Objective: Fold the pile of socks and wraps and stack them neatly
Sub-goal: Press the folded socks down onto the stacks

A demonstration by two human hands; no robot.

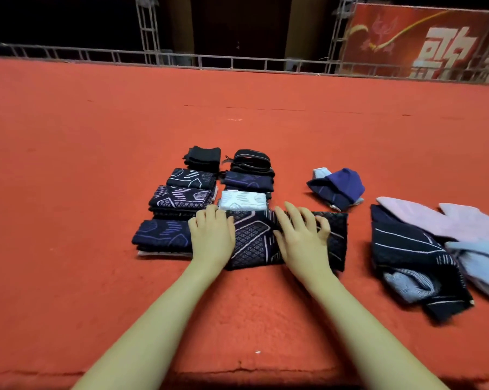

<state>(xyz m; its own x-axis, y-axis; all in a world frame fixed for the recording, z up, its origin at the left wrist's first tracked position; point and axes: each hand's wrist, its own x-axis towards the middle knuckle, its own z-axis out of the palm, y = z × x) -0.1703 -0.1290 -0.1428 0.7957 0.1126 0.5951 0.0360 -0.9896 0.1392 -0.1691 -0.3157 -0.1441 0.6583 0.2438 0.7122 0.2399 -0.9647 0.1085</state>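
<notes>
Both my hands are flat on the dark patterned wrap (254, 237) dead center on the red carpet (97, 136): left hand (211, 235) pressing its 9 o'clock end, right hand (301, 235) with fingers spread toward 3 o'clock. Folded stacks (187, 198) sit at 11, unfolded pile (423, 257) at 3.

A red carpeted surface (97, 164) stretches out ahead of me. Along its far edge I see a metal railing (237, 61), and a red banner (423, 40) with white characters behind it on my right.
</notes>
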